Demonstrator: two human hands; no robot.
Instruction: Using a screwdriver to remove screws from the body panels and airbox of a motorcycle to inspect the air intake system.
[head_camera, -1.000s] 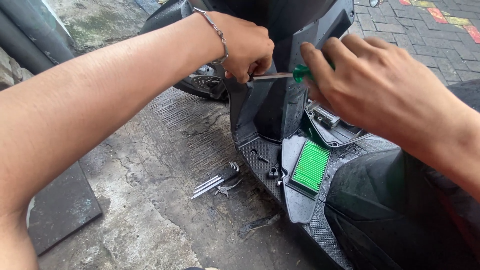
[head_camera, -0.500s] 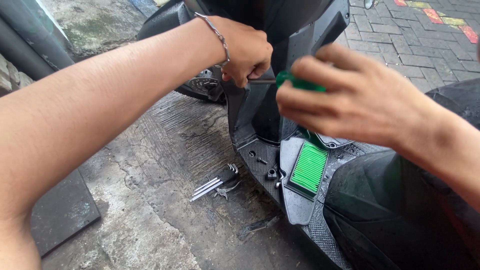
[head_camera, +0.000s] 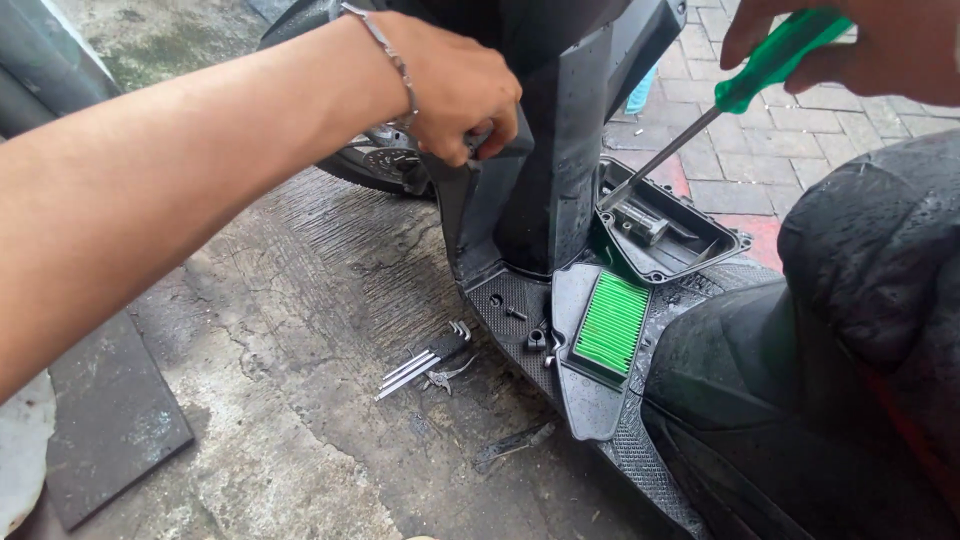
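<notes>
Scooter servicing: right hand (head_camera: 860, 45), top right, fingers wrapped round a green-handled screwdriver (head_camera: 775, 60) whose shaft slants down-left, tip at the open black compartment (head_camera: 700, 235); left hand (head_camera: 455, 90), well apart, closed on the black front panel's (head_camera: 550, 150) edge

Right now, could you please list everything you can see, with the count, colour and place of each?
Screwdriver: one, green handle, top right, tip down at the open compartment.
Scooter body panel: one, black, centre.
Open compartment: one, black, right of the panel.
Air filter: one, green, on the footboard.
Seat: one, black, wet, right.
Hex keys: one bunch, silver, on the concrete.
Front wheel: one, partly hidden behind the panel.
Slab: one, dark, lower left.
Left hand: braceleted, gripping the panel's edge.
Right hand: holding the screwdriver.
</notes>
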